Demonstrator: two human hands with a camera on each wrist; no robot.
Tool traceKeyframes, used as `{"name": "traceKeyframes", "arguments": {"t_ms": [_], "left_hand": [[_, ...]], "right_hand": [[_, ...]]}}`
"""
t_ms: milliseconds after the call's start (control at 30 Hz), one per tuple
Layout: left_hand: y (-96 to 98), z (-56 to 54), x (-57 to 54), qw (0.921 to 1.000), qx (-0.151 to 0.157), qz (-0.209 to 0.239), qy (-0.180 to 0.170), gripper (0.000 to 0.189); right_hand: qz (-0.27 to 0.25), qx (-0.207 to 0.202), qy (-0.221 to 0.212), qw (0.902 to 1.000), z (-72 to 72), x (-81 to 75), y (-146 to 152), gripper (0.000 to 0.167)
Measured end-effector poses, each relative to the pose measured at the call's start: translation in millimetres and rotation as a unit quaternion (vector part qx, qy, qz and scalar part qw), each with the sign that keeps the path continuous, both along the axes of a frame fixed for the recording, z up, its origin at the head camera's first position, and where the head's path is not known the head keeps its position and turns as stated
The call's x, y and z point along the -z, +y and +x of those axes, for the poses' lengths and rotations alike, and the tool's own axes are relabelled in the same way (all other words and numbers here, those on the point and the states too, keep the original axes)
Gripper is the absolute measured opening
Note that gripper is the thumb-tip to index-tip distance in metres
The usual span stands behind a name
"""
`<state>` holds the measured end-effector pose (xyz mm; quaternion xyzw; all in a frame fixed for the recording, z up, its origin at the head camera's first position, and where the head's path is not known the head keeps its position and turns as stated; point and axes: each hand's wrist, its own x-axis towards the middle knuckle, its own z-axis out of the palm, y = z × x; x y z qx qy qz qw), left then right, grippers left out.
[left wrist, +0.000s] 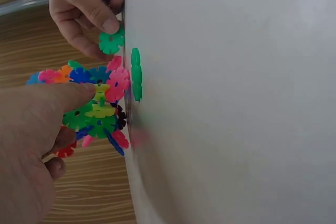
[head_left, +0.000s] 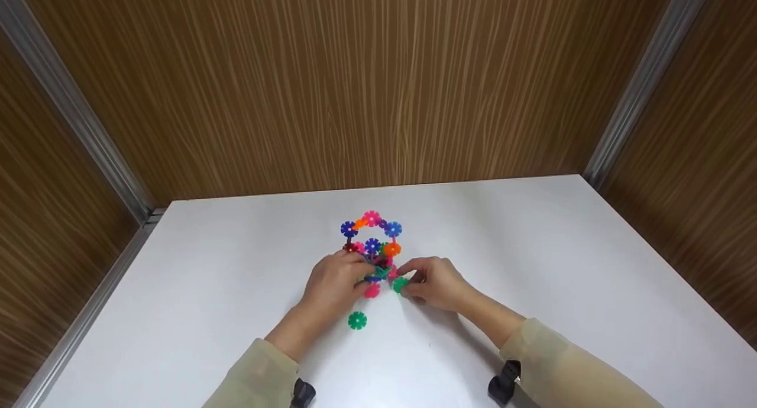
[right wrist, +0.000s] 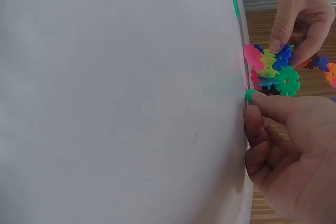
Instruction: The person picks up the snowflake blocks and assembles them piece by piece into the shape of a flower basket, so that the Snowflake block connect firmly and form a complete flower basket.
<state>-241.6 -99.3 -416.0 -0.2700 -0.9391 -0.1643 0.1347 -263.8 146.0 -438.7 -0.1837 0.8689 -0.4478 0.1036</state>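
A many-coloured structure of notched plastic snowflake discs (head_left: 372,246) stands on the white table, with a ring of discs rising at its back. My left hand (head_left: 336,281) grips it from the left, thumb and fingers about its near part, where yellow, blue and green discs (right wrist: 287,81) show in the right wrist view. On the other side, my right hand (head_left: 439,285) pinches a green snowflake disc (left wrist: 111,41) between thumb and fingers, close beside the structure's pink discs (left wrist: 118,83). Whether that disc touches the structure I cannot tell. Part of the structure is hidden behind my left hand.
One loose green snowflake disc (head_left: 357,320) lies flat on the white table (head_left: 207,313), nearer me than the structure. Wood-grain panels (head_left: 378,88) enclose the table at the back and both sides, with metal posts (head_left: 644,83) at the corners.
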Motion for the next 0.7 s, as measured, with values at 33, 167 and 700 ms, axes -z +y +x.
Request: {"name": "traceKeyframes", "arguments": {"t_ms": [33,167,700], "left_hand": [[-0.4,0.2,0.3,1.0,0.0,0.004,-0.004,0.028],[-2.3,1.0,2.3,0.9993,0.002,0.016,-0.033,0.033],[-3.0,4.9,7.1,0.9943,0.008,0.039,-0.098,0.043]], "right_hand": [[-0.015,0.0,-0.012,0.9998,0.0,0.4,0.3,0.025],[-0.079,0.026,-0.079,0.9934,0.1,0.8,-1.4,0.019],[-0.216,0.124,-0.243,0.9375,6.7,0.8,-22.3,0.013]]}}
